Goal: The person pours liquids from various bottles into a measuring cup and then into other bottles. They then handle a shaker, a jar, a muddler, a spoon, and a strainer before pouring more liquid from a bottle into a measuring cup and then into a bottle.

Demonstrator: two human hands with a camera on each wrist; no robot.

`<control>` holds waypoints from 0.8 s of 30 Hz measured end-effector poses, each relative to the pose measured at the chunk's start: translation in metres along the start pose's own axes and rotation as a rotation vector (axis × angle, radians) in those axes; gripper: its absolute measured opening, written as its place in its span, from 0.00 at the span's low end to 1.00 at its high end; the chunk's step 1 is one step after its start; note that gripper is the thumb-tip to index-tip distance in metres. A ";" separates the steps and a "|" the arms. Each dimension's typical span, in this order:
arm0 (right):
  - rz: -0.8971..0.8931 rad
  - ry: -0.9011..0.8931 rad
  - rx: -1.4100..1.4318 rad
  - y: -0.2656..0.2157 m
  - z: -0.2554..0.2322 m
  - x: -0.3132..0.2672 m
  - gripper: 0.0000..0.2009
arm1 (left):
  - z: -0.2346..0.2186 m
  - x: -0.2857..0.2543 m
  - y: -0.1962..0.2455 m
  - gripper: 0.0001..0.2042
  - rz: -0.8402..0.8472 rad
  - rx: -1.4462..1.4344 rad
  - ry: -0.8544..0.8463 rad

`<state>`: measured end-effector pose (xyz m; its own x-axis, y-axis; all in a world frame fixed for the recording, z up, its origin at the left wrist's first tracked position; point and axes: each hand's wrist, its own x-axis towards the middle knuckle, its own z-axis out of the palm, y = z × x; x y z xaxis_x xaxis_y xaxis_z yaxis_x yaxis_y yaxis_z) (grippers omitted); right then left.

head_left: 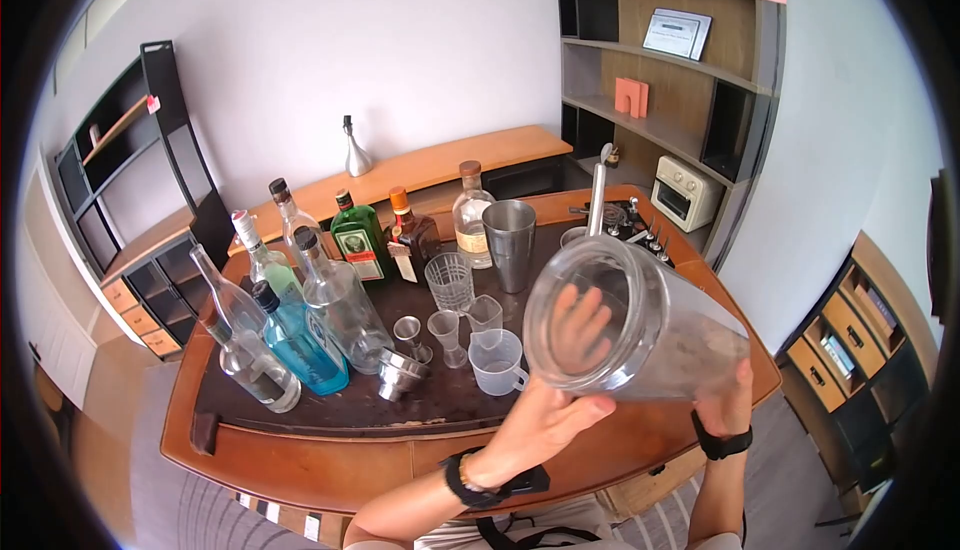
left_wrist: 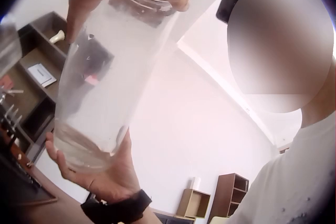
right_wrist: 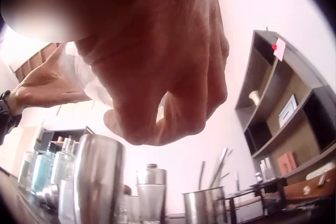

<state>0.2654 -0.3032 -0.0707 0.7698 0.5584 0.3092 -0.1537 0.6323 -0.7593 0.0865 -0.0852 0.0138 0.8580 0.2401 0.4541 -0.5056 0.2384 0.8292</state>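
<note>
A large clear glass jar is held up tilted above the right part of the table, its round mouth facing the head camera. My left hand grips it near the mouth, with fingers showing through the glass. At the other end, my right hand holds the base. In the left wrist view the jar spans between both hands, with the right hand cupped round its bottom. The right wrist view shows the back of the right hand, which hides most of the jar.
Several bottles, including a blue one and a green one, stand on the table's left. A metal shaker tin, a cut glass, a plastic measuring cup and a shaker top are nearer the jar. Bar tools stand back right.
</note>
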 end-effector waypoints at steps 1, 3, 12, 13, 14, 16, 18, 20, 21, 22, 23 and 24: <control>0.002 0.032 -0.025 -0.006 -0.009 -0.002 0.37 | -0.001 0.004 -0.012 0.46 -0.003 -0.031 -0.014; 0.002 0.099 -0.070 -0.017 -0.018 -0.006 0.34 | -0.003 0.011 -0.037 0.44 -0.013 -0.090 -0.048; -0.017 0.241 -0.341 -0.051 -0.031 -0.007 0.34 | 0.003 0.035 -0.092 0.50 -0.070 -0.237 0.003; -0.027 0.259 -0.381 -0.054 -0.031 -0.006 0.36 | 0.004 0.036 -0.093 0.50 -0.066 -0.247 -0.001; -0.050 0.256 -0.420 -0.057 -0.034 -0.005 0.37 | 0.006 0.037 -0.095 0.50 -0.052 -0.251 0.002; -0.058 0.229 -0.439 -0.067 -0.031 0.000 0.38 | 0.009 0.039 -0.099 0.51 -0.021 -0.256 0.008; -0.059 0.207 -0.457 -0.074 -0.033 0.003 0.39 | 0.011 0.042 -0.101 0.51 -0.019 -0.268 0.003; -0.056 0.192 -0.481 -0.080 -0.027 0.007 0.38 | 0.011 0.044 -0.101 0.52 -0.023 -0.284 0.000; -0.054 0.186 -0.494 -0.083 -0.025 0.009 0.38 | 0.011 0.045 -0.100 0.52 -0.028 -0.295 -0.001; -0.045 0.190 -0.518 -0.085 -0.023 0.010 0.39 | 0.012 0.047 -0.100 0.53 -0.033 -0.306 -0.003; -0.036 0.195 -0.543 -0.089 -0.023 0.011 0.39 | 0.012 0.048 -0.102 0.53 -0.028 -0.316 -0.001; -0.027 0.201 -0.567 -0.091 -0.021 0.012 0.40 | 0.013 0.048 -0.105 0.53 -0.022 -0.325 0.000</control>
<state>0.3019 -0.3658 -0.0099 0.8793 0.3988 0.2604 0.1793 0.2293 -0.9567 0.1823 -0.1110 -0.0472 0.8690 0.2318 0.4370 -0.4894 0.5317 0.6912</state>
